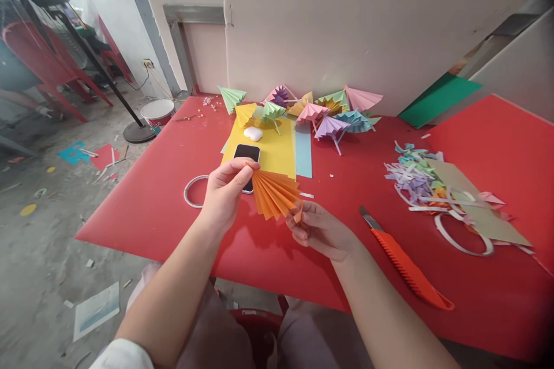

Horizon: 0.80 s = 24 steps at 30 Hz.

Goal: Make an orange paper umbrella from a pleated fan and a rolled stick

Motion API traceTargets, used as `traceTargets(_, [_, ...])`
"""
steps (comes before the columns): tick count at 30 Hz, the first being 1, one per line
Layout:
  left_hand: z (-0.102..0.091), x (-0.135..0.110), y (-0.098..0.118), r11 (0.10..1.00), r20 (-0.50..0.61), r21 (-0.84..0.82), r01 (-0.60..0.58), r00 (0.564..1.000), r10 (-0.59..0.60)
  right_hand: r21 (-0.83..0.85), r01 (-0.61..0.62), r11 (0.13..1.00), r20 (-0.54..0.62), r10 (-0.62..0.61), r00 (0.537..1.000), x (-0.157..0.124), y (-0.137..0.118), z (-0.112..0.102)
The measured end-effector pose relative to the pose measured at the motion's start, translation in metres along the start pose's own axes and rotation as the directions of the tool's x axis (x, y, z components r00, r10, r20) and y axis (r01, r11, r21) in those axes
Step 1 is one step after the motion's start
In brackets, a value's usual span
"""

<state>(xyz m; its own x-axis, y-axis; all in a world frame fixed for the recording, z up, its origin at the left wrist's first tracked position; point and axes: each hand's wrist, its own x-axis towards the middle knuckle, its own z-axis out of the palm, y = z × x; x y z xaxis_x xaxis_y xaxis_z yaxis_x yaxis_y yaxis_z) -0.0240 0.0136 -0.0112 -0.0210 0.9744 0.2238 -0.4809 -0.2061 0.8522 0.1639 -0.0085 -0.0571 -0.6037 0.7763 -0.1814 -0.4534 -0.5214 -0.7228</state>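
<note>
Held above the red table is an orange pleated paper fan (pixel 274 193), its folds spread into a wedge. My left hand (pixel 227 190) pinches the narrow, gathered end between thumb and fingers. At the wide end, my right hand (pixel 318 228) grips the lower corner, where a bit of orange paper curls over the fingertips. Partly hidden behind my left hand lies a phone (pixel 246 153) with a dark screen. A white tape ring (pixel 187 191) rests just left of that hand. To the right of my right hand is an orange-handled utility knife (pixel 407 262).
Several small paper umbrellas (pixel 331 125) stand at the back of the red table (pixel 151 184). A white earbud case (pixel 253 134) sits on yellow paper (pixel 277 150). Paper scraps (pixel 415 176) and another tape ring (pixel 463 247) lie right. A fan stand (pixel 138 131) and bucket (pixel 158 112) are left.
</note>
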Motion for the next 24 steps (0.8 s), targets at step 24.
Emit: traceTargets(24, [-0.0046, 0.0024, 0.0003, 0.997, 0.007, 0.07, -0.032, 0.999, 0.031, -0.058, -0.027, 0.998, -0.091, 0.022, 0.996, -0.0001, -0.0001, 0.0009])
